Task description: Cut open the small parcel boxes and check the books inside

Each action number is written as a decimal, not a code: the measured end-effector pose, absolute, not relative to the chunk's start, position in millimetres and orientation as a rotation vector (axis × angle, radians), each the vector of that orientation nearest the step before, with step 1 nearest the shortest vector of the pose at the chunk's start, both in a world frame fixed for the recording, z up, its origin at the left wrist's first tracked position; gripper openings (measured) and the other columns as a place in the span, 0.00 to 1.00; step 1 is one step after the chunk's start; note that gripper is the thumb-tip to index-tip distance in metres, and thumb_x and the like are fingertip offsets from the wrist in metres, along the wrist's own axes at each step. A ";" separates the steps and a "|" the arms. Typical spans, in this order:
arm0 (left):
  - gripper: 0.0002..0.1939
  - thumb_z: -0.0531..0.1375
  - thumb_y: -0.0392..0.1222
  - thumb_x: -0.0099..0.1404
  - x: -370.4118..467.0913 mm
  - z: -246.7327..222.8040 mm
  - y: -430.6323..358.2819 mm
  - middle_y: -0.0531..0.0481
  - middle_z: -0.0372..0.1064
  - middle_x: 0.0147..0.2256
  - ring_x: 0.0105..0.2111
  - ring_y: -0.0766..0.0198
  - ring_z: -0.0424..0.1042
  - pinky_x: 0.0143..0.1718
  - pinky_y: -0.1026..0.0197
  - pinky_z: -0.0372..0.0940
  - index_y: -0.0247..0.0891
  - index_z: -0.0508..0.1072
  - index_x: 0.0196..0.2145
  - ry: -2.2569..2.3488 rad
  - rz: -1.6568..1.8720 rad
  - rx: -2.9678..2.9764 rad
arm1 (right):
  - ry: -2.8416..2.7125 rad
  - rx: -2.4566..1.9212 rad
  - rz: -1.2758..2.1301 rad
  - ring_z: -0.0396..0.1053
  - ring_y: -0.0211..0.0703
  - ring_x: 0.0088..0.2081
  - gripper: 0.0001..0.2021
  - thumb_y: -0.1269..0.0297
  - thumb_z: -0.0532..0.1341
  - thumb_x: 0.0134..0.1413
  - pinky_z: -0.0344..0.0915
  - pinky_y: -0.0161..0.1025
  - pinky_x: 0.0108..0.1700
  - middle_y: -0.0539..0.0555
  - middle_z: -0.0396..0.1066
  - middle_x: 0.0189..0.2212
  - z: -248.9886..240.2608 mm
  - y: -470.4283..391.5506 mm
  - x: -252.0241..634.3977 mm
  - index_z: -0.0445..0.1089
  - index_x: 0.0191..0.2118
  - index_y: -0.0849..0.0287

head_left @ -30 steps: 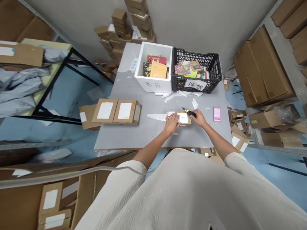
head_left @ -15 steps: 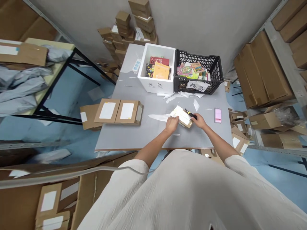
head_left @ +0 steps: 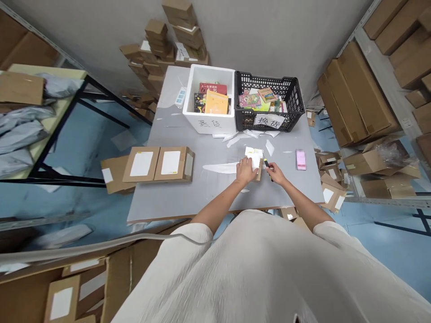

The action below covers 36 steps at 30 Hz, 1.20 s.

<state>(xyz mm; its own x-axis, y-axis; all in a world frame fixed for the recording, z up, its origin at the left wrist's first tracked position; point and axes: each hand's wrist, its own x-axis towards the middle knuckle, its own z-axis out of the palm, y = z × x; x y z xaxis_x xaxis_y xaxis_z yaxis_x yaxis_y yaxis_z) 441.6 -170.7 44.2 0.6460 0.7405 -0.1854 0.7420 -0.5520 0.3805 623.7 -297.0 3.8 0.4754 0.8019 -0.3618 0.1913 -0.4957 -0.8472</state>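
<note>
On the grey bench [head_left: 168, 197], the left hand [head_left: 246, 171] lies spread on a small, white-labelled brown cardboard box [head_left: 259, 174], likely to keep it still; the right hand [head_left: 276, 173] grips a black-and-yellow knife [head_left: 266, 162] beside it.

White bin [head_left: 208, 124] reads 退货, crate label [head_left: 269, 120] 换货, red book [head_left: 213, 88] 人一生要读的.

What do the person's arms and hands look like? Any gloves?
No gloves: the left hand and right hand are bare, and so are both forearms. The loose, wrinkled white cloth shirt has short white sleeves. Whether there's a ring is too small to tell.
</note>
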 end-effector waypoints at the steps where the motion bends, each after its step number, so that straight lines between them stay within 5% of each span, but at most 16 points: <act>1: 0.34 0.62 0.56 0.77 447.4 44.4 -175.4 0.31 0.65 0.72 0.70 0.34 0.64 0.68 0.39 0.62 0.41 0.65 0.74 1.160 -0.009 2.441 | -0.821 -1.975 0.985 0.76 0.48 0.41 0.25 0.36 0.66 0.61 0.77 0.46 0.46 0.53 0.79 0.46 5.0 -294.1 629.5 0.68 0.51 0.50; 6: 0.40 0.67 0.55 0.74 460.7 44.1 -188.8 0.31 0.63 0.71 0.70 0.36 0.64 0.69 0.41 0.60 0.42 0.61 0.77 1.015 -0.129 2.526 | -0.846 -1.986 0.843 0.76 0.55 0.57 0.24 0.39 0.69 0.58 0.74 0.55 0.63 0.60 0.76 0.58 9.4 -283.3 650.3 0.71 0.50 0.50; 11: 0.44 0.68 0.40 0.69 444.6 42.8 -171.9 0.38 0.61 0.73 0.71 0.40 0.63 0.70 0.40 0.57 0.51 0.57 0.78 0.745 -0.257 2.621 | -0.861 -2.004 0.847 0.71 0.60 0.67 0.22 0.42 0.68 0.58 0.67 0.61 0.72 0.61 0.73 0.65 9.2 -284.3 649.5 0.73 0.49 0.51; 15: 0.47 0.66 0.34 0.66 429.0 43.2 -155.5 0.37 0.62 0.73 0.71 0.39 0.62 0.70 0.37 0.56 0.52 0.56 0.78 0.620 -0.260 2.660 | -0.800 -1.957 0.953 0.76 0.55 0.61 0.21 0.41 0.68 0.58 0.72 0.55 0.67 0.56 0.80 0.54 7.7 -292.2 636.0 0.71 0.47 0.50; 21: 0.35 0.69 0.43 0.69 425.5 45.3 -159.6 0.35 0.69 0.66 0.67 0.37 0.67 0.68 0.40 0.58 0.46 0.68 0.71 0.571 -0.193 2.648 | -0.755 -1.823 1.254 0.80 0.50 0.42 0.26 0.34 0.71 0.57 0.77 0.46 0.48 0.50 0.81 0.36 11.2 -306.9 614.5 0.68 0.44 0.50; 27: 0.30 0.67 0.39 0.70 431.4 43.1 -170.6 0.34 0.70 0.65 0.63 0.39 0.71 0.67 0.41 0.58 0.43 0.70 0.68 0.512 -0.210 2.685 | -0.728 -1.812 1.255 0.81 0.48 0.39 0.21 0.41 0.70 0.61 0.76 0.45 0.46 0.52 0.81 0.38 24.6 -313.0 630.2 0.72 0.45 0.52; 36: 0.28 0.73 0.39 0.66 441.2 37.5 -172.7 0.33 0.70 0.61 0.66 0.38 0.69 0.77 0.32 0.45 0.39 0.73 0.61 0.612 -0.203 2.699 | -0.961 -2.000 1.213 0.74 0.43 0.29 0.17 0.45 0.66 0.68 0.71 0.40 0.35 0.50 0.80 0.33 50.9 -339.5 677.3 0.76 0.48 0.54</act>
